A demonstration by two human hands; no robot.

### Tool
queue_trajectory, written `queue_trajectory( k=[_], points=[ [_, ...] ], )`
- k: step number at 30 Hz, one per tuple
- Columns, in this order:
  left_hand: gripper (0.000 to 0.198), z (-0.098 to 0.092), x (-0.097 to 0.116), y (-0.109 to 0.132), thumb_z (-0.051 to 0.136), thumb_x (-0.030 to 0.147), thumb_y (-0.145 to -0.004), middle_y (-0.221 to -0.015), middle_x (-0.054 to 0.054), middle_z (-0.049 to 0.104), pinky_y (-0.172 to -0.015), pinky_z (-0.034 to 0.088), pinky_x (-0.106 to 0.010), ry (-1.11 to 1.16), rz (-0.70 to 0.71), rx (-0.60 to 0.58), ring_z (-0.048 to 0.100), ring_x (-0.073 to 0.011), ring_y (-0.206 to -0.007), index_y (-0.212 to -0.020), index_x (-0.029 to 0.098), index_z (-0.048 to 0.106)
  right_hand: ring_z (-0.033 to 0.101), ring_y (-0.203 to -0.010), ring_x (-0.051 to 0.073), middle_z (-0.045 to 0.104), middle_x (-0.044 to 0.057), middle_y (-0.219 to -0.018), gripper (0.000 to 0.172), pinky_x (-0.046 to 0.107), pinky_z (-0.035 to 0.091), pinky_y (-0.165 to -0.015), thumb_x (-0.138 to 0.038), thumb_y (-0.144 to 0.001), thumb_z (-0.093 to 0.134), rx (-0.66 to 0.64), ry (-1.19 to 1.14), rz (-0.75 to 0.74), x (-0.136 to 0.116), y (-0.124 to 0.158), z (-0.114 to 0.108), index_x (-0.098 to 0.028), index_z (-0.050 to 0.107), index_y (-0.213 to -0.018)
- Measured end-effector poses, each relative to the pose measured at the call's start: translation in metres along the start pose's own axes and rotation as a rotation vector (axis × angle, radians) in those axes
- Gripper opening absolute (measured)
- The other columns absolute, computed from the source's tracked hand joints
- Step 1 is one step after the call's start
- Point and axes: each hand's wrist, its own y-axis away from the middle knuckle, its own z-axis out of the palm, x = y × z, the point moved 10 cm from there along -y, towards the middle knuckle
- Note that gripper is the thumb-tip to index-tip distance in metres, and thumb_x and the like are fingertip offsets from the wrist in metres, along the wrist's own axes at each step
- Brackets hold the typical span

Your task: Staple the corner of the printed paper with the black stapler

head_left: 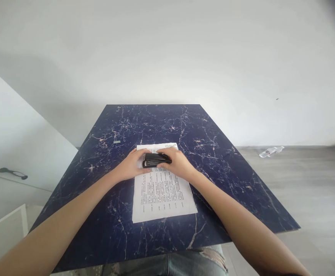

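Observation:
A black stapler (155,159) lies across the upper part of a printed white paper sheet (161,191) on a dark blue marble-patterned table (213,168). My left hand (133,165) wraps its fingers round the stapler's left end. My right hand (178,162) grips the stapler's right end from above. Both hands rest on the paper. The paper's top edge shows just beyond the hands.
A small grey strip (116,142), perhaps staples, lies on the table to the far left of the paper. A plastic bottle (270,151) lies on the grey floor at the right. A white cabinet with a dark handle (13,173) stands at the left.

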Motion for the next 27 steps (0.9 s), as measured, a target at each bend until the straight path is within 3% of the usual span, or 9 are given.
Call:
queue_trajectory(
  k=[2, 4, 6, 8, 11, 13, 18, 27],
  points=[
    [0.064, 0.001, -0.001, 0.001, 0.083, 0.053, -0.079, -0.138, -0.013, 0.065, -0.117, 0.034, -0.066, 0.019, -0.005, -0.012, 0.057, -0.0415, -0.130, -0.135, 0.029, 0.064, 0.067, -0.098, 0.023, 0.075, 0.008, -0.117, 0.033, 0.038, 0.052, -0.085, -0.036, -0.090, 0.075, 0.109, -0.067, 0.076, 0.012, 0.002, -0.024, -0.024, 0.072, -0.120],
    [0.069, -0.003, -0.004, 0.002, 0.085, 0.052, -0.076, -0.146, -0.014, 0.061, -0.119, 0.032, -0.066, 0.074, -0.019, 0.011, 0.052, -0.0429, -0.137, -0.138, 0.030, 0.064, 0.064, -0.073, 0.018, 0.076, 0.007, -0.101, 0.029, 0.034, 0.052, -0.070, -0.044, -0.095, 0.066, 0.177, -0.184, 0.222, 0.033, 0.008, -0.043, -0.022, 0.075, -0.112],
    [0.068, -0.010, -0.008, 0.004, 0.083, 0.052, -0.080, -0.153, -0.012, 0.057, -0.122, 0.031, -0.062, 0.196, -0.032, 0.071, 0.046, -0.0413, -0.145, -0.141, 0.031, 0.063, 0.053, -0.054, 0.012, 0.076, 0.006, -0.091, 0.035, 0.030, 0.048, -0.058, -0.050, -0.099, 0.058, 0.154, -0.362, 0.358, 0.052, 0.015, -0.047, -0.020, 0.075, -0.106],
    [0.055, -0.022, -0.016, 0.005, 0.071, 0.054, -0.090, -0.154, -0.011, 0.057, -0.125, 0.030, -0.056, 0.393, -0.059, 0.186, 0.045, -0.0366, -0.148, -0.139, 0.030, 0.065, 0.046, -0.046, 0.009, 0.078, 0.009, -0.102, 0.039, 0.029, 0.045, -0.050, -0.054, -0.101, 0.055, 0.078, -0.552, 0.453, 0.061, 0.021, -0.036, -0.021, 0.075, -0.107],
    [0.051, -0.040, -0.038, 0.008, 0.048, 0.059, -0.101, -0.152, -0.011, 0.059, -0.125, 0.032, -0.050, 0.726, -0.127, 0.412, 0.047, -0.0308, -0.148, -0.131, 0.024, 0.069, 0.048, -0.045, 0.007, 0.072, 0.012, -0.130, 0.036, 0.027, 0.047, -0.044, -0.052, -0.102, 0.055, -0.055, -0.779, 0.538, 0.058, 0.028, -0.007, -0.023, 0.073, -0.113],
    [0.057, -0.045, -0.050, 0.008, 0.039, 0.062, -0.103, -0.153, -0.012, 0.059, -0.124, 0.034, -0.050, 0.879, -0.162, 0.497, 0.047, -0.0298, -0.149, -0.129, 0.021, 0.070, 0.056, -0.047, 0.008, 0.071, 0.012, -0.129, 0.032, 0.027, 0.052, -0.044, -0.047, -0.102, 0.057, -0.105, -0.889, 0.588, 0.055, 0.031, 0.012, -0.024, 0.072, -0.118],
    [0.071, -0.043, -0.056, 0.007, 0.029, 0.072, -0.103, -0.154, -0.014, 0.058, -0.121, 0.039, -0.051, 0.931, -0.211, 0.490, 0.046, -0.0319, -0.149, -0.131, 0.020, 0.068, 0.074, -0.064, 0.014, 0.070, 0.013, -0.123, 0.024, 0.026, 0.064, -0.053, -0.032, -0.101, 0.061, -0.079, -0.982, 0.664, 0.055, 0.033, 0.032, -0.020, 0.072, -0.120],
    [0.071, -0.043, -0.059, 0.010, 0.031, 0.074, -0.102, -0.150, -0.014, 0.061, -0.121, 0.040, -0.053, 1.010, -0.213, 0.508, 0.049, -0.0338, -0.146, -0.129, 0.020, 0.068, 0.078, -0.070, 0.017, 0.073, 0.013, -0.114, 0.019, 0.026, 0.069, -0.062, -0.026, -0.106, 0.056, -0.046, -0.955, 0.673, 0.051, 0.032, 0.028, -0.017, 0.072, -0.112]
  ],
)
